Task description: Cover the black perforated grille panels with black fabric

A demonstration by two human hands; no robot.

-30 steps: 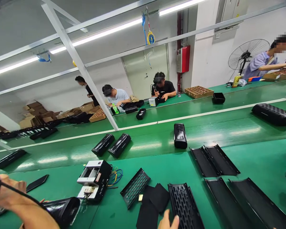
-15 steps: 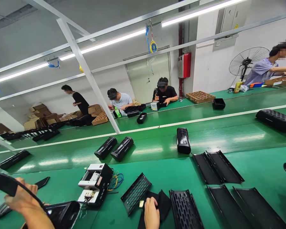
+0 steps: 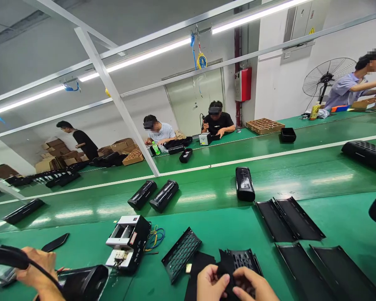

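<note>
OK, so your left hand (image 3: 209,284) and right hand (image 3: 253,286) are both pinched in close on a black foam sheet (image 3: 227,264). The grip is narrow on both sides, with the fingers bunched up on the soft sheet and neither hand open. The sheet sits right between your hands, just over a black perforated panel (image 3: 242,257) lying on the green bench (image 3: 207,217). From this angle I can't really tell if they're touching.

My read is that you're on the foam-lining step, so the next move calls for flattening the sheet and squaring it up with the panel before letting go.

Just to the left there's a second perforated panel (image 3: 181,255), with more black foam (image 3: 199,264) and a tiny tan square (image 3: 188,268) beside it. Further left sits a white machine (image 3: 128,238) with yellow and blue wires (image 3: 153,241). At lower left, a different hand (image 3: 36,265), probably a co-worker's, holds a black cable (image 3: 6,256) above a black housing (image 3: 84,282). Further up the bench, an upright black tube (image 3: 245,184) stands near some plain black panels (image 3: 290,219).
</note>
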